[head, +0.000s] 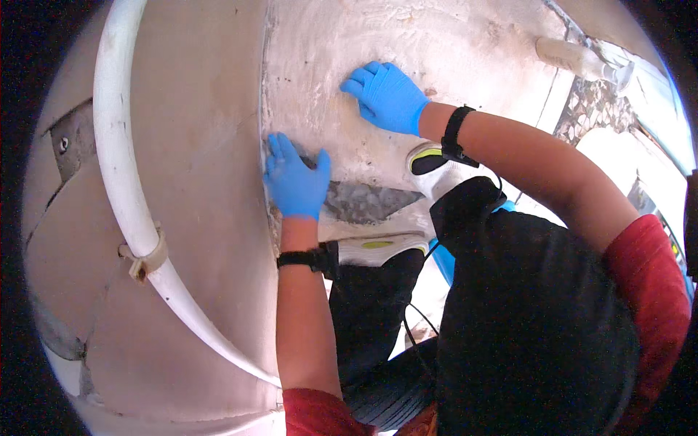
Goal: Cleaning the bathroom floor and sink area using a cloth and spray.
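My left hand [297, 182], in a blue disposable glove, lies over the floor where it meets the wall, thumb spread away from the fingers. A small dark area shows between its thumb and index finger; I cannot tell what that is. Farther out and to the right, my right hand [388, 99] in a matching glove is against the pale, stained floor [469, 65]. Its fingers are curled, and whatever may be under the palm is hidden. A grey bare patch [371, 203] on the floor is just right of my left hand.
A white pipe [117, 136], held by a clamp [147, 259], runs along the wall [202, 163] at left. My white shoes [376, 248] are close to the hands. At upper right is a plastic bottle [572, 57] beside a pebbled strip [594, 106].
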Available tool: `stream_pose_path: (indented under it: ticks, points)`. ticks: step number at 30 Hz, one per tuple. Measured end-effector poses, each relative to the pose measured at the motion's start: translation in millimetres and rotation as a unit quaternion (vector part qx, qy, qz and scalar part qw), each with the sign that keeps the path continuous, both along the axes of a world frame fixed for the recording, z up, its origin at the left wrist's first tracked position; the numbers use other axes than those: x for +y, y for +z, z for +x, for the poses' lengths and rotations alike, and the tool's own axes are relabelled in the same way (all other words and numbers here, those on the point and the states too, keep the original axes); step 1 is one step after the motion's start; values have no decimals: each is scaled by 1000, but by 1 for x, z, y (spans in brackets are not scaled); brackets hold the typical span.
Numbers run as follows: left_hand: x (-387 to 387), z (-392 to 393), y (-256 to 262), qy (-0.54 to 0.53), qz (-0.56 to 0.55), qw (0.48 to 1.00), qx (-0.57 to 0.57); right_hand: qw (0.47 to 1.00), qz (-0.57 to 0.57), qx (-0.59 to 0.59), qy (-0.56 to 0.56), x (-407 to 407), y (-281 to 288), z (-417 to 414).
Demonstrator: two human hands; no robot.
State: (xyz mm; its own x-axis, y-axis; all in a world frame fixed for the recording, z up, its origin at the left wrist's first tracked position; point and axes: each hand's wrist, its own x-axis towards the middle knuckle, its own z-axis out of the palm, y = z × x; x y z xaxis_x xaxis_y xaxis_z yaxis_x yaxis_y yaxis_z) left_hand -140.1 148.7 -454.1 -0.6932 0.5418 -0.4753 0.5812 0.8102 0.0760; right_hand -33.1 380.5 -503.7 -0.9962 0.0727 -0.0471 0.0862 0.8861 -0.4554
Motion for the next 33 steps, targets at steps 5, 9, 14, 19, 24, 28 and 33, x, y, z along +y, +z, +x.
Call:
stream_pose_path:
  ticks: [5,9,14,19,24,28,33]
  points:
    - [4,11,2,12,-10,1000,6,1000,-15,8,0,-1,-2,2]
    - [-3,-2,-2,-9,16,1000,7,1000,-3,-10,-5,0,-1,-2]
    - [-13,10,1,-23,40,999,10,999,-34,-9,7,-10,-2,-5]
    - [5,-10,2,64,67,992,-83,996,-78,7,49,-25,2,-11]
    - [-2,-19,-2,200,164,953,-155,976,-149,72,144,-77,16,-23]
    - [-14,8,9,273,158,926,-206,974,-79,30,210,-90,-3,-26]
    - [-73,61,13,90,-26,994,-55,947,-59,97,302,-105,-11,-32]
